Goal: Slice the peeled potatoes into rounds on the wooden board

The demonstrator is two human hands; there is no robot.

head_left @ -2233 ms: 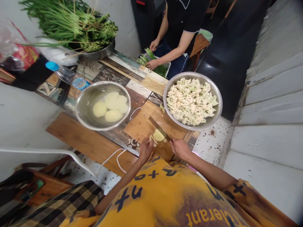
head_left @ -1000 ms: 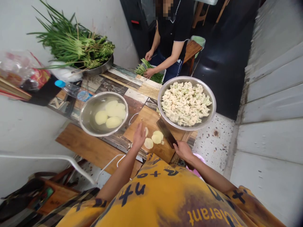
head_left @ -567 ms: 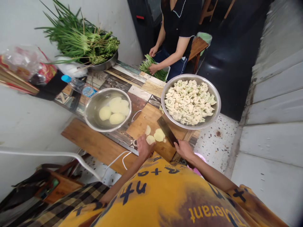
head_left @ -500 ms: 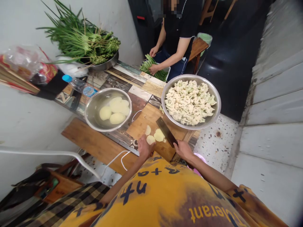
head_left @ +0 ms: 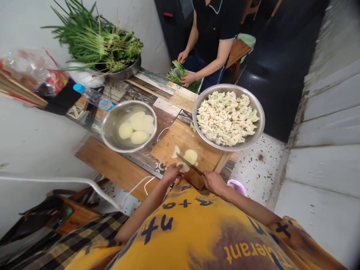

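Observation:
My left hand (head_left: 172, 174) presses closed fingers on a pale potato piece (head_left: 183, 168) at the near edge of the wooden cutting board (head_left: 185, 139). My right hand (head_left: 213, 182) is closed round the handle of a cleaver (head_left: 189, 165), whose blade lies across the potato piece. More potato slices (head_left: 191, 155) lie just beyond the blade. A steel bowl (head_left: 108, 127) of water holding peeled potatoes (head_left: 135, 126) stands to the left of the board.
A wide steel bowl (head_left: 260, 123) of cauliflower florets sits right of the board. Green stalks fill a basin (head_left: 126, 71) at the far left, beside a water bottle (head_left: 92, 95). Across the table another person's hands (head_left: 188, 78) handle green stalks. A white cord (head_left: 135, 185) hangs off the near edge.
My left hand left the board's slices and settled on a potato piece at the near edge. The cleaver swung from lying flat at the right to across that piece.

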